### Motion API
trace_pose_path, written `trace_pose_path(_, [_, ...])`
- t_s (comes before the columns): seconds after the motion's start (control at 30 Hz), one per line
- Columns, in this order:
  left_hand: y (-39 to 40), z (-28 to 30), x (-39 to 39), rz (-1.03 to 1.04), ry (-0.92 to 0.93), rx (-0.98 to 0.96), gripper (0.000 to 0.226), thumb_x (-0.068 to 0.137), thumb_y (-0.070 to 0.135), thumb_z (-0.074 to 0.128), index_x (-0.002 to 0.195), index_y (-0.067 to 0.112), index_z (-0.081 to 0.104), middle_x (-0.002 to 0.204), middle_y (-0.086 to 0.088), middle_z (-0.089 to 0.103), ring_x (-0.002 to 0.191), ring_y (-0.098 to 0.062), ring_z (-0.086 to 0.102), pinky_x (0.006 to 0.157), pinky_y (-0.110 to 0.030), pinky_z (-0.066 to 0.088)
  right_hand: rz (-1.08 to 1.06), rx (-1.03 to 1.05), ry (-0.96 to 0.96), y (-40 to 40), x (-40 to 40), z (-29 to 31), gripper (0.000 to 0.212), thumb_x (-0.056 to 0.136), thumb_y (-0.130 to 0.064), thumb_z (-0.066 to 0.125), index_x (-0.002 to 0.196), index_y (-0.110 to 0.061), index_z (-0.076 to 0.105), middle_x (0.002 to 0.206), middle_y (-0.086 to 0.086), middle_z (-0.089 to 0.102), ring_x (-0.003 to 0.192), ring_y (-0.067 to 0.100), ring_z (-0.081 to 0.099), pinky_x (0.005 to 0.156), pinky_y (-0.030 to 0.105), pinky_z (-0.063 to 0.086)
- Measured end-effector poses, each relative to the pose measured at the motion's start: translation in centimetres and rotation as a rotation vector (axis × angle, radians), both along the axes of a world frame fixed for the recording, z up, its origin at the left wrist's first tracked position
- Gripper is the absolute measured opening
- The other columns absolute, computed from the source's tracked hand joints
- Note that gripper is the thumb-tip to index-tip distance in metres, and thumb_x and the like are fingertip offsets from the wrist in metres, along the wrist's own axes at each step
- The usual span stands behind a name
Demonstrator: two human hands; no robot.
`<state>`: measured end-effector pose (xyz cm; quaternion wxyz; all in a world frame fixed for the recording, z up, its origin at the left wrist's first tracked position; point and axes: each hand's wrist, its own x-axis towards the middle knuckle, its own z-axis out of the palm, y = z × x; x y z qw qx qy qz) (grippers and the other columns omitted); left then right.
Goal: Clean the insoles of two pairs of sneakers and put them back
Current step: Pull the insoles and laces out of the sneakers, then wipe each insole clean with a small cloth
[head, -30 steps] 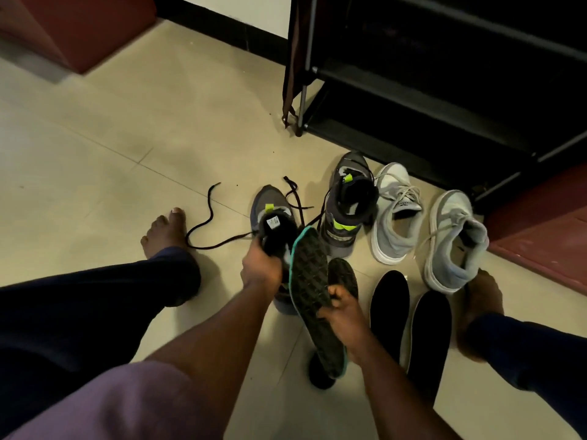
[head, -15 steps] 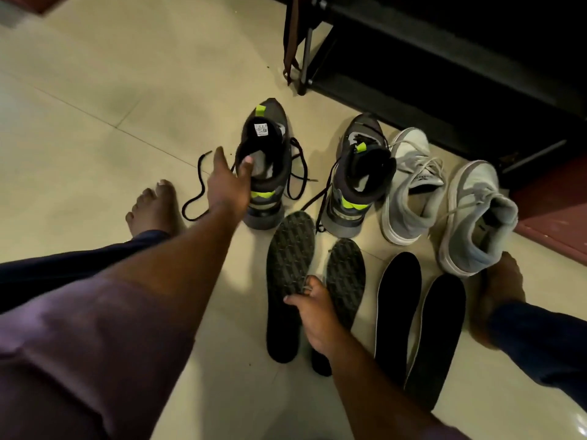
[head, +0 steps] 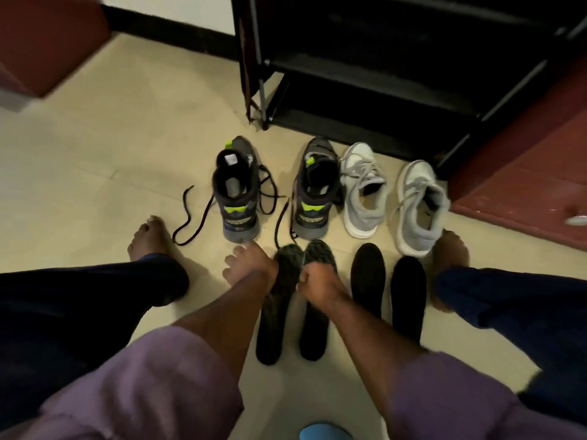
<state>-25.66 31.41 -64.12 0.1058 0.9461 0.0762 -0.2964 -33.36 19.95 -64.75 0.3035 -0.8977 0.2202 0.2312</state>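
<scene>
Four flat insoles lay on the tiled floor [head: 95, 160]. Your right hand [head: 317, 285] pinched a ridged insole [head: 320, 258]; your left hand [head: 251, 268], fingers relaxed, hovered beside its twin [head: 282, 281].

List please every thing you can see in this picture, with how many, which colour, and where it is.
dark sneakers: 2, black-grey with green, on floor, left
grey sneakers: 2, light grey, right of dark pair
patterned insoles: 2, dark, on floor before dark pair
plain insoles: 2, black, before grey pair
shoe rack: 1, black, behind sneakers
blue object: 1, bottom edge, unclear
feet: 2, bare, either side
left hand: open, over left patterned insole
right hand: curled on right patterned insole
</scene>
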Motion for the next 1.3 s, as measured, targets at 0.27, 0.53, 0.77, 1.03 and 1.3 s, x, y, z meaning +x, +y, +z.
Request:
trace_pose_path(0.27, [-5.9,11.5,-2.7,-0.355,-0.176,-0.094,0.054,0.086,0.035,0.060,0.136,0.019,0.045,0.138,-0.012,0.047,0.129,-0.037,0.044,0.101,-0.050,0.043,-0.053,-0.217,-0.194,-11.7,-2.7,13.8,0.012,0.079,-0.010,0.064,0.087,-0.003,0.070,0.099,0.016,0.070,0.098,0.032,0.063,0.082,0.035,0.051])
trace_pose_path(0.53, [-17.2,21.6,-2.3,-0.798,-0.308,-0.215,0.049,0.087,0.032,0.057,0.135,0.023,0.048,0.140,-0.009,0.050,0.125,-0.033,0.051,0.101,-0.047,0.046,-0.065,-0.382,-0.168,-21.0,-5.0,25.5,0.010,0.081,-0.022,0.067,0.084,-0.012,0.069,0.089,0.010,0.067,0.089,0.026,0.065,0.066,0.024,0.041])
trace_pose_path(0.77, [-32.4,28.4,0.5,-1.032,-0.439,-0.463,0.048,0.092,0.026,0.058,0.138,0.016,0.049,0.137,-0.010,0.048,0.125,-0.030,0.049,0.103,-0.042,0.044,-0.185,-0.473,-0.355,-33.9,-3.5,30.9,0.013,0.083,-0.021,0.066,0.077,-0.009,0.066,0.082,0.012,0.066,0.086,0.027,0.062,0.067,0.023,0.036])
trace_pose_path(1.03, [-52.2,31.2,3.5,-1.249,-0.630,-0.787,0.035,0.087,0.006,0.053,0.120,0.011,0.064,0.125,-0.010,0.058,0.117,-0.028,0.054,0.101,-0.040,0.044,-0.371,-0.595,-0.644,-50.4,-0.6,30.7,0.014,0.087,-0.015,0.058,0.087,-0.010,0.071,0.091,0.012,0.071,0.088,0.028,0.064,0.063,0.026,0.035])
trace_pose_path(1.3, [-62.0,28.8,9.3,-1.084,-0.642,-0.502,0.033,0.090,0.006,0.056,0.121,0.014,0.063,0.126,-0.013,0.059,0.112,-0.032,0.060,0.097,-0.040,0.050,-0.414,-0.496,-0.649,-58.5,3.7,26.2,0.034,0.094,-0.015,0.048,0.126,-0.017,0.060,0.125,0.006,0.063,0.111,0.019,0.057,0.096,0.032,0.045])
